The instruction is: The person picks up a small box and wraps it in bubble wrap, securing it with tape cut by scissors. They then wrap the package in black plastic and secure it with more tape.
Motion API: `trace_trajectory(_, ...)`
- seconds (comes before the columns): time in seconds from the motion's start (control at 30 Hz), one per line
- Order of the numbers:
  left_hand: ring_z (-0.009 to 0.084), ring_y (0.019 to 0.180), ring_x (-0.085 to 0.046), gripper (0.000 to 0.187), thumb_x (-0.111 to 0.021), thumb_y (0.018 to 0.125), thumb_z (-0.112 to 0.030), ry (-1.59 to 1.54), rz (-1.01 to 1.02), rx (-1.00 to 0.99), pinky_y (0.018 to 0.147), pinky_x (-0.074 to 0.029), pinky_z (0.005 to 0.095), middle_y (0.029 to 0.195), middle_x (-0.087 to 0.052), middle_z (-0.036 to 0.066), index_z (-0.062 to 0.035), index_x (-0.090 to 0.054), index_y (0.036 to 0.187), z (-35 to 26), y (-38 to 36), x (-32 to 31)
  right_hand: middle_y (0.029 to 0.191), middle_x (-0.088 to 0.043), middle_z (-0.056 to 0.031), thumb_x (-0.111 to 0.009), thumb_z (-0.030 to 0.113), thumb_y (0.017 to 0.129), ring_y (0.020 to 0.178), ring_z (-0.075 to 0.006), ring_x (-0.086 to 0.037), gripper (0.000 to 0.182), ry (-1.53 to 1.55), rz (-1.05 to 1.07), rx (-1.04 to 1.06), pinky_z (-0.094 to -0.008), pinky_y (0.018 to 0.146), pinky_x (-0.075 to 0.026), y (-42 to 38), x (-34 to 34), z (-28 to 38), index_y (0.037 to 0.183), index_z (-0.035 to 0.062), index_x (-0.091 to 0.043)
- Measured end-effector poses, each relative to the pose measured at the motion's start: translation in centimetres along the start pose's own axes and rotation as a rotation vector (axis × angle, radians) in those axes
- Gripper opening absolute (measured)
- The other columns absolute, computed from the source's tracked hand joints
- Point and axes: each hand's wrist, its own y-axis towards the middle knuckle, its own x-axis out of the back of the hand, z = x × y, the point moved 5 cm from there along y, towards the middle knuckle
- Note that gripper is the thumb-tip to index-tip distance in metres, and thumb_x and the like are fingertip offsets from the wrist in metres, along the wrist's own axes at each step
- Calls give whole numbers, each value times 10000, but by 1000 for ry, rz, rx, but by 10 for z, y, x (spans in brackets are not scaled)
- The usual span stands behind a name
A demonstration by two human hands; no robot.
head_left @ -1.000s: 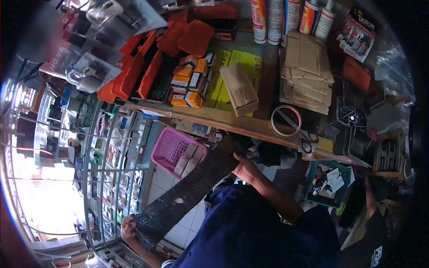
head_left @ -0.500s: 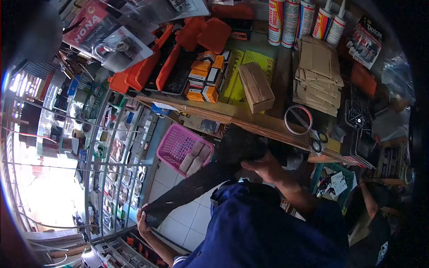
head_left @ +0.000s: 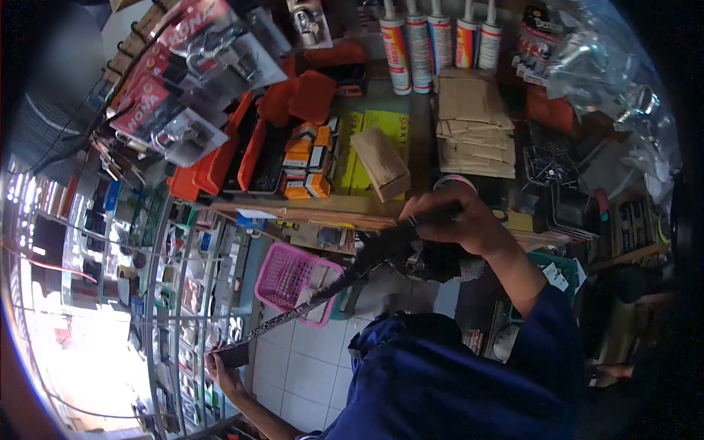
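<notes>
A long black strip of limp, sheet-like material (head_left: 297, 311) is stretched slantwise between my two hands. Its kind is not clear; I see it nearly edge-on, with a ragged, slightly shiny edge. At the lower left, my left hand (head_left: 224, 368) is closed on one end, where a short flap hangs down. My right hand (head_left: 458, 221) grips the other end just in front of the workbench edge, fingers curled over a bunched part. A brown cardboard box (head_left: 380, 163) lies on the bench close to my right hand.
Below the strip, a pink basket (head_left: 268, 273) with wrapped blocks stands on the tiled floor. The wooden bench (head_left: 323, 213) carries orange-lidded cases, small orange boxes (head_left: 298, 155), flattened cardboard (head_left: 469, 103) and sealant tubes (head_left: 396, 55). Packaged padlocks (head_left: 180, 137) hang at upper left.
My right hand has risen toward the bench edge, and my left hand has shifted slightly left and down. The strip has turned from its broad face to nearly edge-on. The view has shifted.
</notes>
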Motion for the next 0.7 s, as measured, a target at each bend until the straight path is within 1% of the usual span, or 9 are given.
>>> trace_trajectory(0.03,253,1190,-580,323,-622,1010,-188,223,8,50,1020,-465,407,1258,-608,125,-44,-534,1285,3,8,5,1110,-722,-80,-829,275,844,1051,-172,-658,435,55,-183,-216,-304,956,-488,-8,-1,5,1173,23,-697)
trace_trajectory(0.07,232,1196,-575,302,-618,1008,-155,447,11,97,1032,-452,378,1262,-609,118,-43,-538,1277,8,14,8,1110,-722,-80,-829,275,844,1051,-172,-658,435,48,-192,-207,-304,956,-488,-7,-2,8,1173,23,-697)
trace_trajectory(0.1,195,1210,-563,297,-615,992,-107,603,148,75,1054,-418,339,1287,-604,106,-34,-544,1271,-14,9,-48,1096,-720,-78,-812,307,854,1030,-161,-657,454,35,-176,-199,-305,935,-497,-6,-4,9,1184,21,-688)
trace_trajectory(0.2,255,1301,-524,548,-623,992,-232,755,249,-35,1079,-398,377,1398,-555,144,-25,-430,1461,-28,20,-110,1061,-717,-77,-771,359,878,981,-143,-654,470,0,-71,-200,-308,888,-511,0,-25,12,1189,20,-679)
trace_trajectory(0.33,279,1322,-508,657,-583,1000,-337,386,699,-165,1096,-380,403,1448,-518,168,-19,-348,1524,-60,-20,-284,974,-717,-77,-731,378,901,882,-135,-643,440,-226,78,-96,-317,820,-515,1,-69,-14,1160,25,-690)
trace_trajectory(0.4,249,1289,-523,625,-632,986,-317,253,832,-61,1060,-413,375,1474,-491,174,-2,-408,1477,-53,-39,-338,910,-712,-68,-728,358,908,843,-135,-637,413,-201,212,-185,-326,799,-509,1,-84,-38,1157,30,-693)
trace_trajectory(0.5,170,1118,-607,452,-674,971,-260,258,796,103,933,-487,317,1309,-622,150,24,-574,1308,-33,-50,-372,913,-726,-75,-726,310,918,834,-127,-643,375,-104,241,-233,-316,770,-513,-2,-100,-45,1160,26,-689)
trace_trajectory(0.57,90,883,-630,276,-683,971,-210,195,716,241,762,-512,265,1008,-713,64,41,-680,1087,-23,-49,-381,921,-731,-80,-737,310,914,837,-138,-656,381,-127,229,-201,-319,768,-518,-6,-97,-48,1163,25,-687)
trace_trajectory(0.7,58,716,-587,258,-661,990,-216,232,602,242,649,-481,253,776,-672,-16,38,-703,984,-23,-51,-385,951,-740,-97,-776,334,889,852,-166,-695,427,-369,104,-28,-328,776,-537,-10,-83,-33,1174,29,-688)
